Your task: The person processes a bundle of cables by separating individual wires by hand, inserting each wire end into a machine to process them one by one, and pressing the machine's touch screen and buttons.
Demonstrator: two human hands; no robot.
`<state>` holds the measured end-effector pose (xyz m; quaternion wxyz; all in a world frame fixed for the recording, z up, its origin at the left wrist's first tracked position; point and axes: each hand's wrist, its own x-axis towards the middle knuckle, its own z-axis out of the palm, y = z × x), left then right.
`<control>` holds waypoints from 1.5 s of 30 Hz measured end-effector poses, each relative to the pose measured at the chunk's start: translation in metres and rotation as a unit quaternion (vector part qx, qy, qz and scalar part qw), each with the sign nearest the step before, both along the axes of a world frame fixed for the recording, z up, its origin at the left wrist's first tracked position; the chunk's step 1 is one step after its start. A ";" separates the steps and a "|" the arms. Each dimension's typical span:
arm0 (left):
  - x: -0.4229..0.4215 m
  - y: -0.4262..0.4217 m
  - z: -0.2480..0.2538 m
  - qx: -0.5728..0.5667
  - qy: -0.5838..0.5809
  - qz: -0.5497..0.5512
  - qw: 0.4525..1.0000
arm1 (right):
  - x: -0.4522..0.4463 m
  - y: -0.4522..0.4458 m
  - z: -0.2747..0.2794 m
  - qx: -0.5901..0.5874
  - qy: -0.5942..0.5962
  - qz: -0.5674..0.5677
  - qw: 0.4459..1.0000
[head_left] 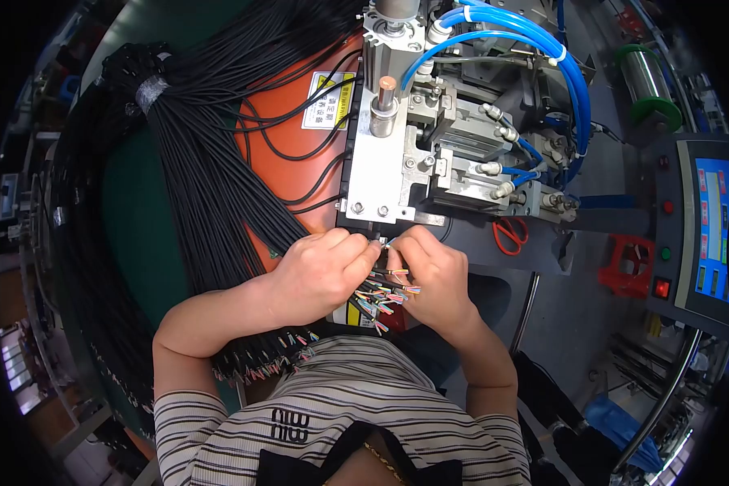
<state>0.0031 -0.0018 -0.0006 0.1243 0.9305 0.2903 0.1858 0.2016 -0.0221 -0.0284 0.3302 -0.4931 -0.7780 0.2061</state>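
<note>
Both left hand [324, 271] and right hand [432, 273] pinch wires [386, 244] where they nearly meet, equally close, beside the machine's [374, 185] near edge; the wires' axis is unclear.

What lies between your left fingers [361, 256] and right fingers [413, 249] is too small to tell; your left forearm [219, 319] hides some black cables [206, 194]; touchscreen [718, 231] lettering is unreadable; the top edge cuts the cylinder [397, 9].

Black cables [190, 182] long, thin, bundled; multicoloured wire ends [390, 297] splayed between left hand [328, 269] and right hand [431, 275].
</note>
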 end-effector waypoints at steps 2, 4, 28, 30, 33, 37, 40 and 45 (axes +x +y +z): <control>0.001 0.001 0.002 -0.007 0.001 0.002 1.000 | 0.000 0.000 -0.001 0.005 0.003 -0.004 1.000; 0.001 0.001 0.004 -0.003 0.008 -0.005 1.000 | 0.000 0.000 -0.002 0.008 0.008 -0.006 1.000; 0.007 0.008 0.011 -0.041 0.062 0.005 0.997 | 0.001 0.004 -0.010 -0.096 0.127 -0.029 0.987; 0.005 0.007 0.012 -0.043 0.050 0.012 0.998 | 0.001 0.004 -0.007 -0.132 0.154 -0.032 0.979; -0.011 0.009 0.011 -0.066 -0.018 0.038 0.997 | 0.000 0.004 -0.010 -0.175 0.203 -0.034 0.963; -0.027 0.009 0.006 -0.045 -0.032 0.069 0.996 | -0.001 0.003 -0.019 -0.208 0.238 -0.051 0.947; -0.025 0.006 -0.001 -0.020 -0.033 0.097 0.994 | 0.002 -0.003 -0.018 -0.188 0.259 -0.054 0.946; -0.024 0.008 -0.004 -0.053 -0.071 0.063 0.994 | -0.003 -0.014 -0.011 -0.149 0.396 0.036 0.905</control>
